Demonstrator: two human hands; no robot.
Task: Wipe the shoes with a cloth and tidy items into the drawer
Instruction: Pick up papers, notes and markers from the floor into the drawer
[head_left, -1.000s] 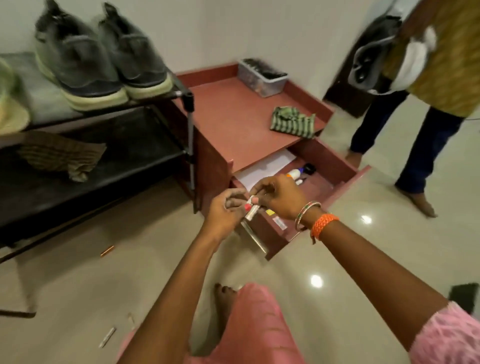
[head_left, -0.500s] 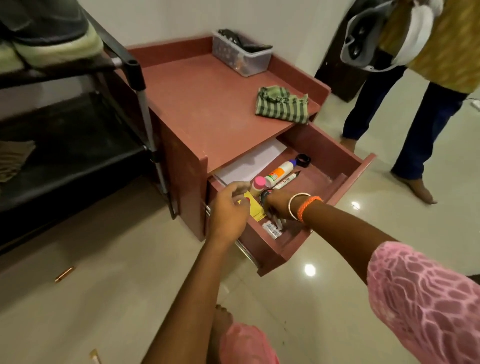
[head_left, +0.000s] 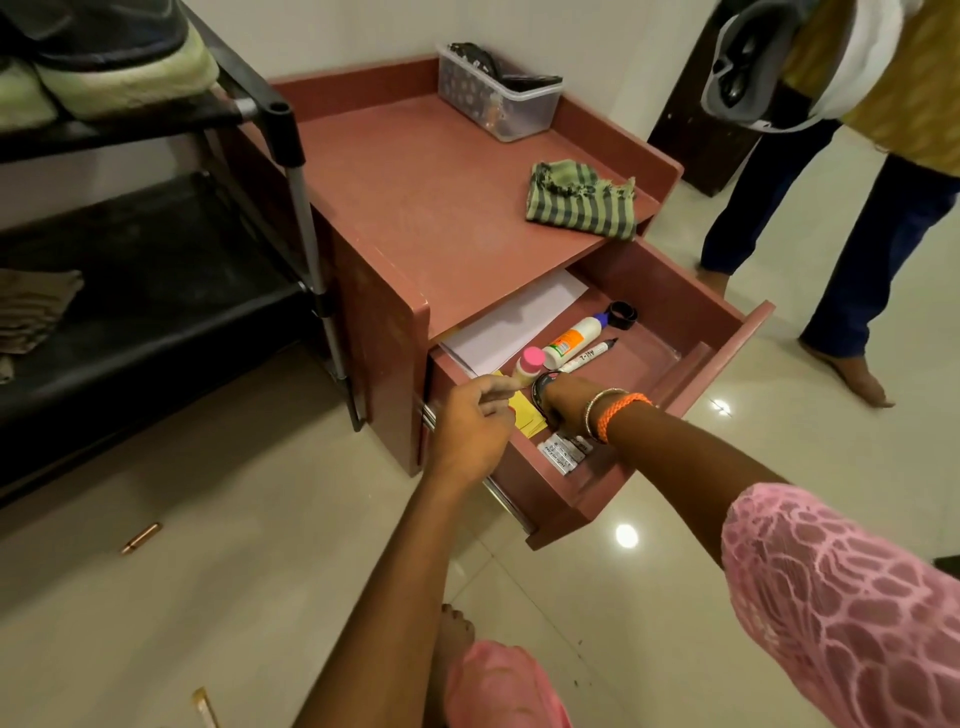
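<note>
Count by kind:
- 1 open drawer (head_left: 691, 364), centre right of the frame.
- Inside the drawer: 2 bottles, namely the white bottle (head_left: 574, 338) and the pink-capped bottle (head_left: 530, 364); 1 marker (head_left: 589, 356); 1 stack of white paper (head_left: 511, 325).
- 1 striped cloth (head_left: 582, 200), upper centre.
- 1 clear container (head_left: 498, 93), top centre.
- 2 hands: left hand (head_left: 472, 426), right hand (head_left: 569, 408).

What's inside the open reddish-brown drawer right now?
In the drawer: white paper sheets, pink-capped bottle, white glue bottle, black marker, black ring, yellow notes, white packets. The right hand covers the rest.
</note>
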